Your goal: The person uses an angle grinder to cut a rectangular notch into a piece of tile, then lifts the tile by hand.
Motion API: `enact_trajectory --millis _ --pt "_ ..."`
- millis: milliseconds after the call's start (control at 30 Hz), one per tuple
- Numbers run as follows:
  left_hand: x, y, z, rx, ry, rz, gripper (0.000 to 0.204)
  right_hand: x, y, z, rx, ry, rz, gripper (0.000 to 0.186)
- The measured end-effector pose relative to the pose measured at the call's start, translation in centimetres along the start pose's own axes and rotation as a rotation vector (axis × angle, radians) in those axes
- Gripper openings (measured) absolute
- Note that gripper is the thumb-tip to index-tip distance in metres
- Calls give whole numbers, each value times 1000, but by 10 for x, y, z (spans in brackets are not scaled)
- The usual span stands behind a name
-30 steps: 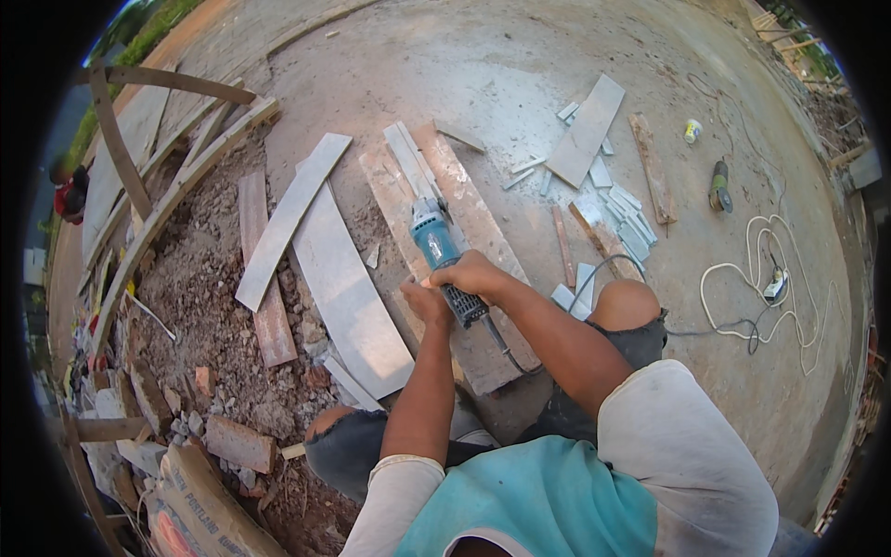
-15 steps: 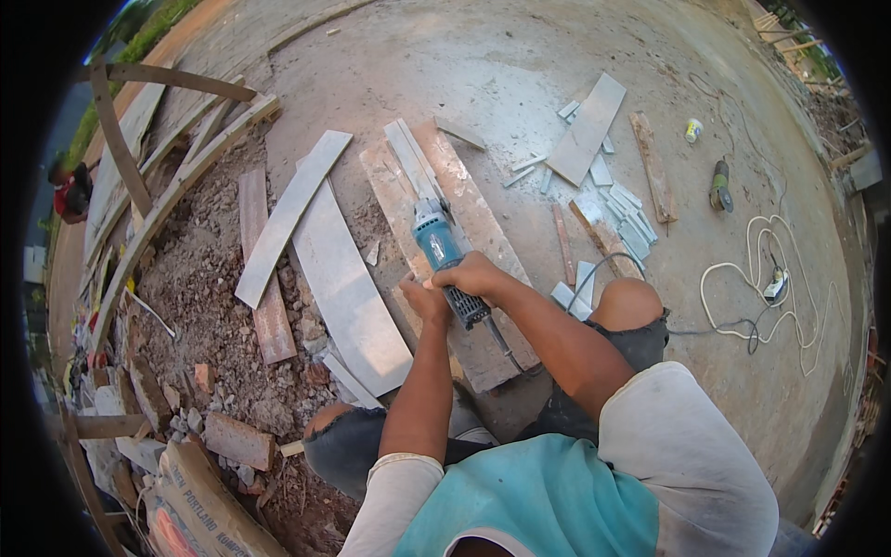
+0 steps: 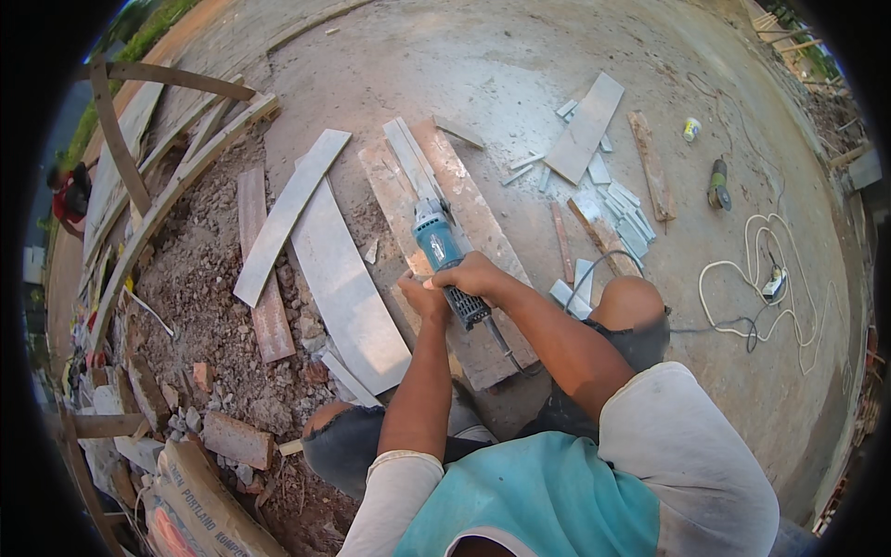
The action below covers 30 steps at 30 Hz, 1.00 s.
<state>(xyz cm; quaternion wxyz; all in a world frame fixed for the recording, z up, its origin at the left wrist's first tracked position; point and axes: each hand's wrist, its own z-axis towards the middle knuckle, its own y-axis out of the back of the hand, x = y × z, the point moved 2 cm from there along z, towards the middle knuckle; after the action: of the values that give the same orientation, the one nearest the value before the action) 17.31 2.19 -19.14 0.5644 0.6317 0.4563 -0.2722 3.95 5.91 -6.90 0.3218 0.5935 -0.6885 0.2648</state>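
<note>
At nine o'clock we see coarse rubble [image 3: 200, 306] and rough bricks, then two long, smooth grey tile strips [image 3: 348, 292] lying flat. Near the centre our left hand [image 3: 422, 299] presses down on a narrow pale strip [image 3: 415, 172] atop a worn wooden plank [image 3: 483, 232]. Our right hand [image 3: 478, 277] is clenched around the angle grinder [image 3: 447, 260], teal-bodied with a black ribbed handle, resting on that strip. At three o'clock a white cable [image 3: 770, 278] coils on dusty concrete
</note>
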Motion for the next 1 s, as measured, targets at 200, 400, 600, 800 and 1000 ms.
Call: enact_trajectory --millis 200,400,600,800,1000 --pt "9 -2 5 -14 -17 18 73 -1 -1 -4 -14 -4 -17 56" --pt "24 -5 13 -26 -45 0 73 3 -2 -12 11 16 26 56" --pt "21 -4 12 -17 -63 31 73 2 -1 -15 7 3 27 58" --pt "5 2 2 -23 -84 33 74 -2 -1 -15 -18 2 17 57" --pt "1 4 -1 -22 -112 29 77 -7 -2 -12 8 -22 23 62"
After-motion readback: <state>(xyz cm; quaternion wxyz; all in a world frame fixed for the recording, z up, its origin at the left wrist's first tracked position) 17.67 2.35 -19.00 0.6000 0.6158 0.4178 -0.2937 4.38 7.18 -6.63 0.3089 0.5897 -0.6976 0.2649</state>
